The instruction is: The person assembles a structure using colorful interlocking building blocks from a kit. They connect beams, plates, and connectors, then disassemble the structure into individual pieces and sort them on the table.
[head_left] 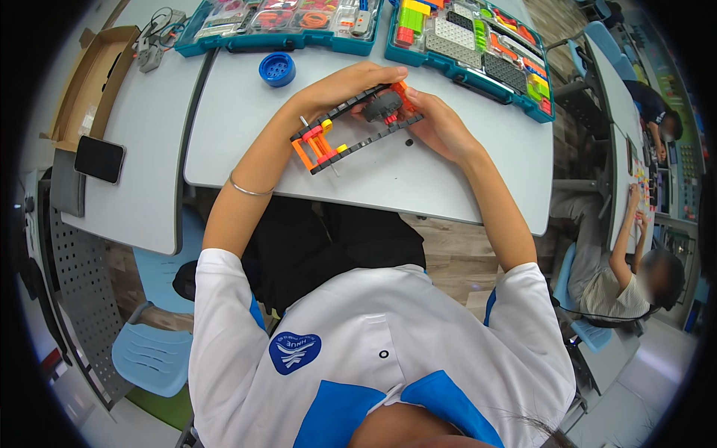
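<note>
1. Blue collar (455, 407) and white shirt (343, 321) fill the near foreground.
2. Left hand (343, 88) and right hand (442, 125) curl partly hidden fingers around the far end of an orange-and-black frame (321, 142) over the white table (426, 179), apparently steadying it around its dark wheel (382, 107).
3. Beyond, a blue hub (277, 69) sits left; teal parts cases (343, 46) lie open farther off, presumably for easy reach.

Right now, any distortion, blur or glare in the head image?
Head view: white table bows along its near edge, fisheye-style; rim falls to black; wheeled model fairly sharp; striped-shirt co-worker's head blurred; bright streak at lower right.
</note>
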{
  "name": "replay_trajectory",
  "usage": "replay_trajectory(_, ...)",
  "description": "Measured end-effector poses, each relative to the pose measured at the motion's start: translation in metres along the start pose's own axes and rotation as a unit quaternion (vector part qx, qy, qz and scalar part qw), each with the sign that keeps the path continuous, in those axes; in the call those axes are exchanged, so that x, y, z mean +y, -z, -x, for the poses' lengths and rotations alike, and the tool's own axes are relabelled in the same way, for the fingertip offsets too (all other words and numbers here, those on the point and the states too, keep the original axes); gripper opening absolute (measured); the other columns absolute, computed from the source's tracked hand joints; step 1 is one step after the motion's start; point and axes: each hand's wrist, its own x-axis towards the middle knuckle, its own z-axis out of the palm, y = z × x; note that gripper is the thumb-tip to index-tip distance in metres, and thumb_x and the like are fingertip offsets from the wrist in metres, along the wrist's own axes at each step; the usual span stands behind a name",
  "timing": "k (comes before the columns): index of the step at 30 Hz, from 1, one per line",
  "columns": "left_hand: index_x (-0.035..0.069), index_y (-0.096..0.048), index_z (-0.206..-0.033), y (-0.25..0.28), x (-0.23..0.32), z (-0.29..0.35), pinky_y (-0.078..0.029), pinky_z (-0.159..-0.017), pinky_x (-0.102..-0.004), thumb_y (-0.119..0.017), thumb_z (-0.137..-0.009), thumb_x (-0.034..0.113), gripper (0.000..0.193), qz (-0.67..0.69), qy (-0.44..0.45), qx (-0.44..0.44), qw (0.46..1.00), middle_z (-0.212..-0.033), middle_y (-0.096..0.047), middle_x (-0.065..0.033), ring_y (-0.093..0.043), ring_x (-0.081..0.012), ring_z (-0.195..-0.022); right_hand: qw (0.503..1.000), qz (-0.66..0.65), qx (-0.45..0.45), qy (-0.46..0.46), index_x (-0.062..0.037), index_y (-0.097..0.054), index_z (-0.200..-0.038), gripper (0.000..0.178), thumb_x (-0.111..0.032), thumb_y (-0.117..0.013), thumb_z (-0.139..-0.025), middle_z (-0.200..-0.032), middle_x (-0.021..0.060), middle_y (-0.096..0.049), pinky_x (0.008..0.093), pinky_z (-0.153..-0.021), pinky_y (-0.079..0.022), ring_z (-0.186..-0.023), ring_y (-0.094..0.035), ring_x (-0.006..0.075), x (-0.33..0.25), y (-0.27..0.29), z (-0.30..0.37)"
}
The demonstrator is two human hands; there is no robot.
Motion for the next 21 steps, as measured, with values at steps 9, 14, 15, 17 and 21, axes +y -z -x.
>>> replay_trajectory(9, 0.011, -0.065, -0.084, 0.008, -0.005, -0.013, -0.033, -0.043, -0.0179, -0.055, -0.088, 0.065, 0.056, -0.016, -0.027, -0.016, 0.999, -0.069, -0.057, 0.0022, -0.048, -0.0019, -0.054, 0.998, 0.046, 0.025, 0.020, -0.0077, -0.058, -0.087, 0.031, -0.035, -0.051, -0.101, -0.087, -0.0023, -0.051, 0.0260, -0.078, -0.032, -0.085, -0.042, 0.0082, -0.002, 0.000, -0.012)
replay_trajectory(14, 0.009, -0.065, -0.086, 0.009, -0.006, -0.013, -0.034, -0.045, -0.0187, -0.058, -0.086, 0.067, 0.059, -0.009, -0.005, -0.004, 1.000, -0.068, -0.054, 0.0022, -0.048, -0.0030, -0.055, 0.999, 0.045, 0.010, 0.014, -0.0048, -0.061, -0.092, 0.032, -0.035, -0.052, -0.101, -0.091, -0.0008, -0.054, 0.0280, -0.082, -0.035, -0.088, -0.045, 0.0094, 0.001, 0.007, -0.011)
replay_trajectory(15, 0.009, -0.065, -0.087, 0.008, -0.003, -0.010, -0.035, -0.045, -0.0190, -0.058, -0.085, 0.068, 0.059, -0.010, -0.004, 0.003, 1.000, -0.069, -0.054, 0.0020, -0.048, -0.0035, -0.056, 0.999, 0.044, -0.006, 0.017, -0.0040, -0.061, -0.094, 0.033, -0.035, -0.052, -0.101, -0.093, -0.0003, -0.055, 0.0285, -0.084, -0.035, -0.090, -0.046, 0.0098, 0.000, 0.007, -0.010)
replay_trajectory(17, 0.008, -0.064, -0.089, 0.007, -0.004, -0.008, -0.036, -0.047, -0.0197, -0.059, -0.083, 0.069, 0.061, -0.011, 0.000, 0.016, 1.000, -0.071, -0.054, 0.0009, -0.049, -0.0045, -0.057, 0.998, 0.047, -0.024, 0.019, -0.0025, -0.062, -0.098, 0.034, -0.034, -0.051, -0.101, -0.096, 0.0011, -0.056, 0.0294, -0.088, -0.036, -0.092, -0.047, 0.0107, -0.003, 0.007, -0.009)
replay_trajectory(21, 0.007, -0.064, -0.092, 0.008, 0.005, -0.002, -0.037, -0.049, -0.0204, -0.059, -0.082, 0.070, 0.064, -0.017, 0.019, -0.003, 1.000, -0.075, -0.055, -0.0009, -0.050, -0.0057, -0.060, 0.998, 0.044, -0.051, 0.013, -0.0010, -0.061, -0.102, 0.034, -0.034, -0.050, -0.102, -0.100, 0.0029, -0.057, 0.0307, -0.094, -0.036, -0.096, -0.047, 0.0115, -0.004, 0.010, -0.008)
